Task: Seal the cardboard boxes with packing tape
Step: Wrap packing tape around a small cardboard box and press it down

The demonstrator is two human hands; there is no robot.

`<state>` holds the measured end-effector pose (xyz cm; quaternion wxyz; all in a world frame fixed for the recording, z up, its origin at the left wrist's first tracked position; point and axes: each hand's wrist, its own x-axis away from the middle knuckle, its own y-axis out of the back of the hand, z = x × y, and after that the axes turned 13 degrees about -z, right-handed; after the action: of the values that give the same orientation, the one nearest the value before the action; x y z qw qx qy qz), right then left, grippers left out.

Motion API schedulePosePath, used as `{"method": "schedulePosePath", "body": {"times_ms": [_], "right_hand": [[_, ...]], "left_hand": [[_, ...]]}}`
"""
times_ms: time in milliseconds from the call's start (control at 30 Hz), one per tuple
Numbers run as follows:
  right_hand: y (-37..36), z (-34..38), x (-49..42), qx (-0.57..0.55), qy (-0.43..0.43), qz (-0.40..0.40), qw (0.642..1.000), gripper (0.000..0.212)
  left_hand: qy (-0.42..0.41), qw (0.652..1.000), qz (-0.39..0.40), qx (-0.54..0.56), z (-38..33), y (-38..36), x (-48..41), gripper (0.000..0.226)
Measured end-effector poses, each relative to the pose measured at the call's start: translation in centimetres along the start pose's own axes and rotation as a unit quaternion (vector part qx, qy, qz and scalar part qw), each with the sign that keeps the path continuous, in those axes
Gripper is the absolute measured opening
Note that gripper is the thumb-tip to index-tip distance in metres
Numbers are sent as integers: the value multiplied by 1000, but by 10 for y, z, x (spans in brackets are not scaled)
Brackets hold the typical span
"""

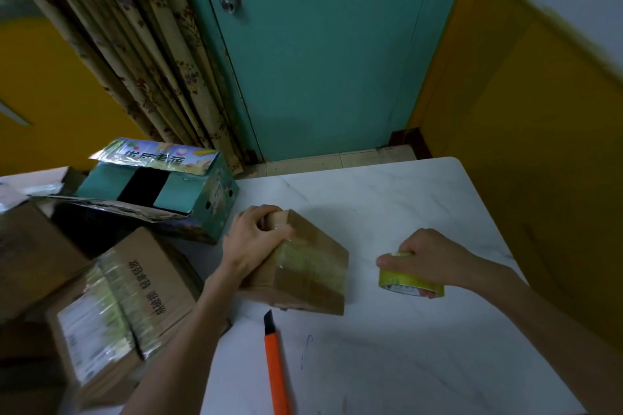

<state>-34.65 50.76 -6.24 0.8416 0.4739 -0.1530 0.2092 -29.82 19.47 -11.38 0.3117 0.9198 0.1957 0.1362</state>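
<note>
A small brown cardboard box (313, 266) sits on the white table (387, 347), with a band of clear tape across its top and front. My left hand (254, 239) grips the box's far left top edge, fingers curled over it. To the right, my right hand (424, 258) holds a roll of yellowish packing tape (409, 283) just above the table, apart from the box. No strip of tape runs between roll and box.
An orange utility knife (276, 367) lies on the table in front of the box. Left of the table are a teal printed carton (175, 192) with open flaps and several taped cardboard boxes (128, 307). A teal door (320, 61) stands beyond.
</note>
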Motion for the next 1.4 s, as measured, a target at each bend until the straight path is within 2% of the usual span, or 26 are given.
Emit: {"method": "schedulePosePath", "body": {"times_ms": [167, 233, 367, 500, 567, 633, 700, 767, 800, 900, 967, 1000, 1033, 1133, 1233, 1400], "right_hand": [[11, 13, 4, 1, 52, -15, 999, 52], [13, 15, 4, 0, 67, -22, 998, 48], [-2, 4, -6, 181, 105, -73, 975, 63], [-17, -24, -31, 166, 71, -102, 978, 70], [-28, -25, -41, 154, 65, -94, 982, 69], [-41, -27, -50, 148, 72, -88, 983, 70], [-43, -37, -58, 147, 70, -91, 982, 70], [-37, -49, -62, 142, 51, -99, 984, 69], [-35, -52, -63, 144, 48, -102, 983, 69], [-41, -50, -65, 137, 68, -91, 984, 70], [-52, -42, -66, 130, 86, -76, 985, 71], [-57, -38, -67, 132, 95, -69, 984, 71], [-61, -35, -66, 139, 99, -64, 983, 71], [-65, -30, -63, 158, 112, -61, 979, 71], [-61, -29, -58, 165, 138, -71, 974, 72], [-49, -36, -56, 155, 151, -89, 972, 69]], "left_hand": [[62, 982, 23, 178, 12, -1, 9, 62], [64, 973, 24, 221, 23, -7, 14, 58], [61, 966, 6, 251, 48, -18, 17, 58], [59, 962, 7, 267, 59, -20, 16, 58], [73, 960, -7, 271, 62, -24, 16, 45], [134, 951, -56, 273, 77, -30, 17, 19], [189, 951, -72, 235, 105, -36, 23, 35], [186, 966, -46, 172, 119, -42, 35, 54], [168, 974, -58, 138, 121, -46, 40, 57], [159, 954, -183, 176, 78, -51, 53, 37], [80, 956, -246, 135, 32, -57, 59, 36], [11, 968, -242, 70, 13, -60, 59, 40], [-50, 978, -204, -12, -1, -66, 57, 45], [-110, 969, -50, -218, -10, -89, 50, 70], [-148, 945, -19, -292, 11, -106, 48, 72], [-147, 934, 2, -327, 13, -110, 47, 75]]}}
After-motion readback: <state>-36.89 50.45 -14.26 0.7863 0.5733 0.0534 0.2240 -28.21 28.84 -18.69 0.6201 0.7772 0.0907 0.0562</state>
